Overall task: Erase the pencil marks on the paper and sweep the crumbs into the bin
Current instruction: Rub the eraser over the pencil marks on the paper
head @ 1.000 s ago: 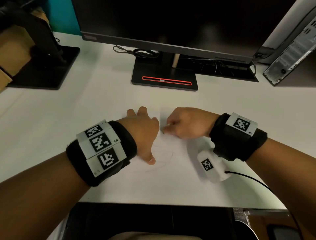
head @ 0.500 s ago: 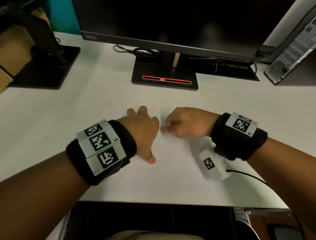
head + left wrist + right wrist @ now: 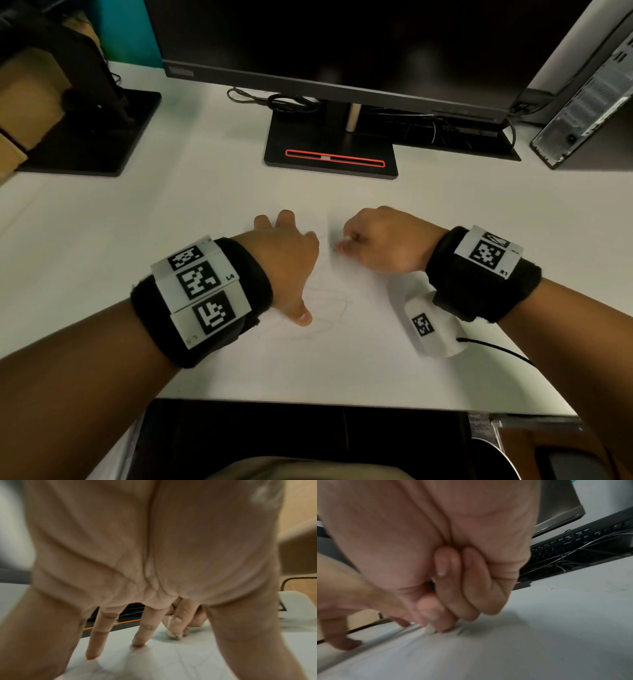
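A white sheet of paper [image 3: 342, 346] with faint pencil scribbles [image 3: 329, 305] lies on the white desk in front of me. My left hand [image 3: 287, 253] rests on the paper with straight, spread fingers [image 3: 140, 632] and its thumb pressed down beside the scribbles. My right hand [image 3: 380, 240] is curled, pinching a small white eraser [image 3: 173, 635] with a grey, dirty tip against the paper near its top edge. In the right wrist view the eraser [image 3: 429, 629] shows as a blurred white stub under the fingertips. No bin is in view.
A monitor on a black stand [image 3: 330, 154] stands behind the paper, with cables and a keyboard [image 3: 573, 543] under it. A second black stand [image 3: 89, 133] is at far left, a computer case [image 3: 589, 102] at far right. The desk's front edge [image 3: 342, 402] is near me.
Both hands stay almost where they were. The right hand with the eraser shifts only slightly over the same spot of paper.
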`<state>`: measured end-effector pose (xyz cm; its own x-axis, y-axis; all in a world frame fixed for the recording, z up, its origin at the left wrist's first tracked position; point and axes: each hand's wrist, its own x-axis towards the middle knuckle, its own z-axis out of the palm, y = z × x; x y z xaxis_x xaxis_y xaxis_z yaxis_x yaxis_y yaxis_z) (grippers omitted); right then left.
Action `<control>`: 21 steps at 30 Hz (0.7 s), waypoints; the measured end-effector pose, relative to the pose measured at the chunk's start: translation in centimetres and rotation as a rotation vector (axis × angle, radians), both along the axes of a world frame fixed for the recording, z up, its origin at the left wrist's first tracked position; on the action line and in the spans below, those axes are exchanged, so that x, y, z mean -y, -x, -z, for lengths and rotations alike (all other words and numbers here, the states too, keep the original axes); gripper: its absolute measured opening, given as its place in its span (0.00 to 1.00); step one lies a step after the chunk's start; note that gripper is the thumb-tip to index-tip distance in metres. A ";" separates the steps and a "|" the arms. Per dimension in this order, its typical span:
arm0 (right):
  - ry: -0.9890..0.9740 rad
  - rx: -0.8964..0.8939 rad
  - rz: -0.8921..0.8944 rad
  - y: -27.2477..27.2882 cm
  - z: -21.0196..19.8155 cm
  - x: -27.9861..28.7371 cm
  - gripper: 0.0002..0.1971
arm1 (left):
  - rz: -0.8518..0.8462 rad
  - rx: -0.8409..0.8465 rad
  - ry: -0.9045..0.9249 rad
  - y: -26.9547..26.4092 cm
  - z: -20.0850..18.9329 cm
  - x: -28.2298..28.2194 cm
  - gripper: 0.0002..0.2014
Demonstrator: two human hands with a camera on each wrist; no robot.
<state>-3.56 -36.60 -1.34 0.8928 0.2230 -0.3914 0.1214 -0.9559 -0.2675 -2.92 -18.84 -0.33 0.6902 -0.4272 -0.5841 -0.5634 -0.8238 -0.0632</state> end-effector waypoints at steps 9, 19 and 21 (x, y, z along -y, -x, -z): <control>-0.003 -0.013 -0.010 0.7 -0.1 0.4 0.22 | 0.008 0.010 -0.002 -0.1 0.1 0.0 0.50; -0.017 -0.073 -0.019 1.1 0.0 0.7 0.22 | 0.009 0.016 -0.006 -0.1 0.2 0.0 0.50; -0.025 -0.039 0.031 0.8 -0.1 1.2 0.22 | 0.011 0.017 0.000 -0.2 0.3 0.0 0.50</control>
<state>-4.41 -37.83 -1.26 0.8835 0.2052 -0.4211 0.0806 -0.9521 -0.2949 -2.76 -18.83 -0.64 0.6956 -0.4343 -0.5723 -0.5709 -0.8177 -0.0733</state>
